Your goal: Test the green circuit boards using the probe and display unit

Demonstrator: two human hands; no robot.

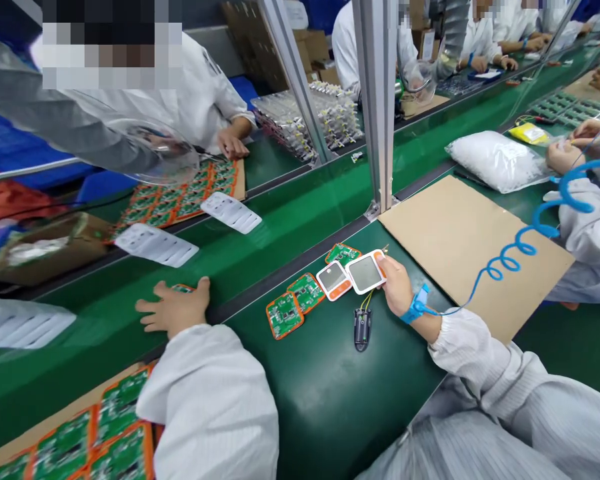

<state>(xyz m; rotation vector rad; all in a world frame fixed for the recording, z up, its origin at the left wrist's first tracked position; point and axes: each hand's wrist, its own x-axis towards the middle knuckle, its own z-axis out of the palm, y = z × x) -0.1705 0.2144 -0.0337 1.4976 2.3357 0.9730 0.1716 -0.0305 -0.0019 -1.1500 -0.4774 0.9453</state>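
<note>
My right hand (396, 288) is closed on the orange edge of a small white-framed display unit (366, 272) with a grey screen. Yellow wires lead down from it to a black battery holder (363, 328) on the green worktop. A second display unit (333, 281) touches its left side. Left of these lie green circuit boards with orange edging (285, 315), and another board (342, 253) is behind them. Over the green conveyor belt, my left hand (177, 310) has its fingers spread. Part of a circuit board (184, 288) shows beyond it; most is hidden by the hand.
White slotted pieces (156, 245) lie on the belt (290, 217). Boards in sheets (93, 427) rest at lower left. Cardboard (473, 240) lies right, under a coiled blue cord (510, 260) running to my wristband. A metal post (375, 100) stands ahead. Co-workers sit opposite and at right.
</note>
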